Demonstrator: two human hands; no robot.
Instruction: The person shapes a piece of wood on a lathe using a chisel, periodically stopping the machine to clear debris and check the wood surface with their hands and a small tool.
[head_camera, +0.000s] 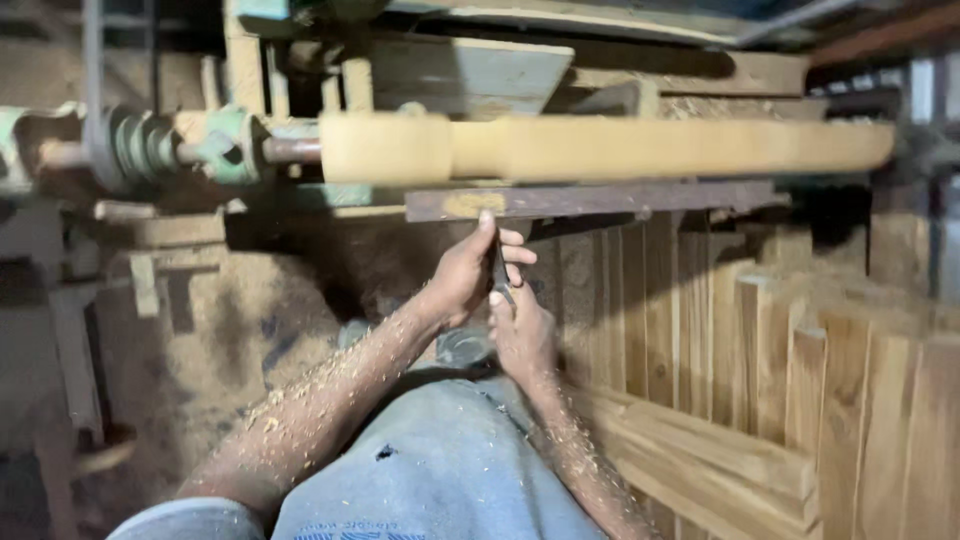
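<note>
Chisel (499, 272) upright, tip toward tool rest (590, 199), both hands' grip closed on it, left hand (462, 275), right hand (520, 335)

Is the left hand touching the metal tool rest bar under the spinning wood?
Touching. Head view shows the left hand with its thumb tip pressed against the lower edge of the rusty tool rest bar.

The blank (600, 148) is pale yellow wood, long and round, lying level across the lathe, blurred as if spinning, thicker at its left end. Just below it, a dark, narrow tool (499, 268) stands nearly upright, gripped between both hands, its tip near the rusty rest (590, 200).
</note>
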